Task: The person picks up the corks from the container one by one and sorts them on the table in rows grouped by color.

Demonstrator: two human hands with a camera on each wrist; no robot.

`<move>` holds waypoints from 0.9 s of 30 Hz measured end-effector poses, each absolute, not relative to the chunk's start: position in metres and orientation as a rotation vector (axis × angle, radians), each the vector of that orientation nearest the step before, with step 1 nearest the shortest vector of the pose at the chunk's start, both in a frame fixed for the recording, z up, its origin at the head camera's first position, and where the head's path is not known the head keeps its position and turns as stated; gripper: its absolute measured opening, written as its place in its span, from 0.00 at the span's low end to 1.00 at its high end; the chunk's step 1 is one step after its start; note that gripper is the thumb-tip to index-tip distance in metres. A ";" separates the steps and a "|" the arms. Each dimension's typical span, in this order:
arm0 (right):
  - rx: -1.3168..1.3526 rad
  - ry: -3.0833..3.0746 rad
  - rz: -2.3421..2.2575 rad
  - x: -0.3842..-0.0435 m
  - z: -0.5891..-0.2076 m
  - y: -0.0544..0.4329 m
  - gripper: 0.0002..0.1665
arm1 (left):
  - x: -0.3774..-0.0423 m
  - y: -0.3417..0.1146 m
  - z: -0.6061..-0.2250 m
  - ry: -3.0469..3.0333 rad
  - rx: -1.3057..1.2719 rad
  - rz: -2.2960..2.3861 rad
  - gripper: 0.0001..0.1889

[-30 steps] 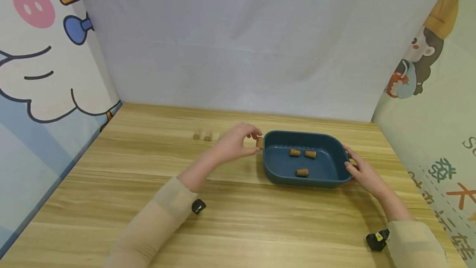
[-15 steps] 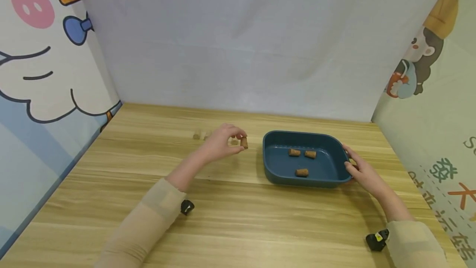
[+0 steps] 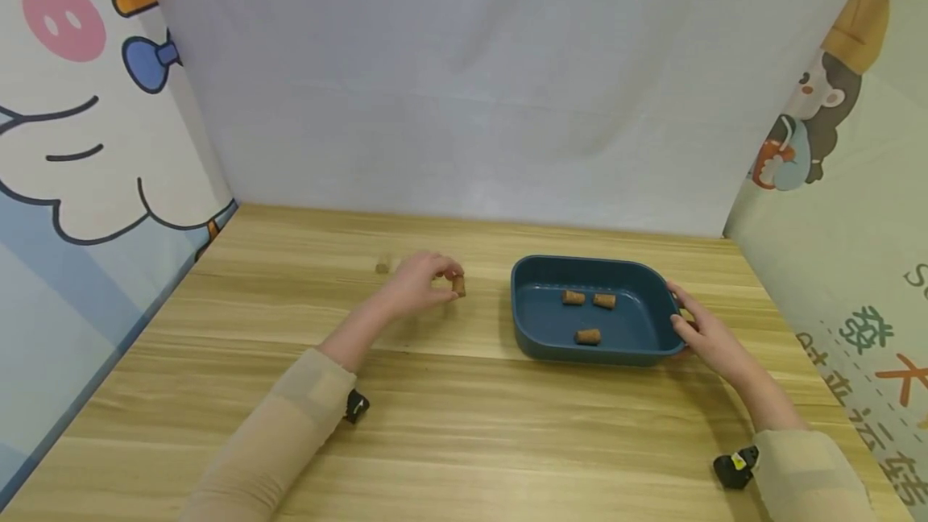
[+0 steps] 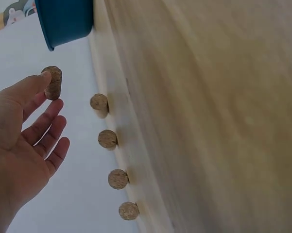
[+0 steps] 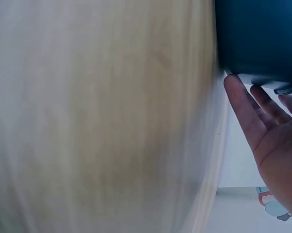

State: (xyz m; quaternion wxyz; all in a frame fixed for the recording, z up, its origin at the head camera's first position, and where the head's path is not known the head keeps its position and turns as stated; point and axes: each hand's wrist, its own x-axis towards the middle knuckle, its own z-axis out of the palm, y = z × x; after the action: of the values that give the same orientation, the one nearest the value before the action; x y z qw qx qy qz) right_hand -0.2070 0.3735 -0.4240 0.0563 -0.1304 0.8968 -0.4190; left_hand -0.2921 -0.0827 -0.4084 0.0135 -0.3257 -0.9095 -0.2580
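My left hand (image 3: 416,283) pinches a cork (image 3: 459,286) between thumb and fingertips, to the left of the blue dish (image 3: 589,355). In the left wrist view the held cork (image 4: 53,83) sits at the thumb tip, and the other fingers hang loosely curved. A row of several corks (image 4: 117,179) lies on the table beside this hand, round ends toward the camera; in the head view the hand hides most of them. My right hand (image 3: 714,343) holds the right end of the dish, thumb at the rim. Its fingertips meet the outer wall in the right wrist view.
Inside the dish are three corks (image 3: 589,337), two toward the back and one near the front wall. One cork (image 3: 383,265) of the row shows left of my left hand. A pale cloth backdrop (image 3: 464,103) rises behind the wooden table (image 3: 464,441).
My left hand has moved left, away from the dish's left end, with the cork still pinched. It now covers more of the row. The right hand and dish have stayed put.
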 end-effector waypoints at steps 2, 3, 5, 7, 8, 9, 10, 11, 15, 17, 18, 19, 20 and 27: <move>-0.401 2.722 -1.269 -0.207 -0.423 0.373 0.35 | -0.294 -0.083 -0.412 -2.848 -1.025 -0.781 0.16; -0.404 2.723 -1.267 -0.207 -0.422 0.373 0.35 | -0.295 -0.083 -0.413 -2.854 -1.030 -0.776 0.16; -0.407 2.718 -1.272 -0.207 -0.421 0.373 0.35 | -0.297 -0.083 -0.415 -2.870 -1.038 -0.749 0.16; -0.408 2.710 -1.281 -0.206 -0.421 0.373 0.35 | -0.298 -0.082 -0.416 -2.895 -1.045 -0.720 0.16; -0.408 2.706 -1.283 -0.206 -0.420 0.373 0.35 | -0.298 -0.082 -0.416 -2.912 -1.048 -0.714 0.16; -0.405 2.704 -1.284 -0.206 -0.420 0.373 0.35 | -0.298 -0.081 -0.416 -2.926 -1.054 -0.711 0.16; -0.402 2.704 -1.282 -0.206 -0.420 0.373 0.35 | -0.298 -0.081 -0.415 -2.946 -1.054 -0.706 0.15; -0.402 2.702 -1.279 -0.207 -0.420 0.374 0.35 | -0.298 -0.080 -0.415 -2.962 -1.056 -0.706 0.15; -0.403 2.693 -1.278 -0.207 -0.421 0.374 0.36 | -0.299 -0.079 -0.415 -3.003 -1.055 -0.699 0.15; -0.402 2.687 -1.289 -0.207 -0.421 0.374 0.36 | -0.299 -0.079 -0.416 -3.014 -1.051 -0.695 0.16; -0.399 2.685 -1.292 -0.207 -0.421 0.374 0.36 | -0.299 -0.079 -0.416 -3.017 -1.051 -0.693 0.16; -0.398 2.685 -1.293 -0.207 -0.421 0.374 0.36 | -0.300 -0.079 -0.417 -3.028 -1.043 -0.699 0.16; -0.395 2.686 -1.293 -0.207 -0.421 0.374 0.35 | -0.300 -0.079 -0.418 -3.037 -1.039 -0.707 0.17; -0.404 2.673 -1.306 -0.206 -0.420 0.373 0.35 | -0.304 -0.079 -0.423 -3.083 -1.018 -0.738 0.18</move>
State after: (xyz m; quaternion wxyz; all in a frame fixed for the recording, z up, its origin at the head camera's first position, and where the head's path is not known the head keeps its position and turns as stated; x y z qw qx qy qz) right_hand -0.2062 0.3732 -0.4196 0.0698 -0.1341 0.8882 -0.4339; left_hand -0.3040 -0.0789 -0.4228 -0.0937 -0.3044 -0.9219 -0.2206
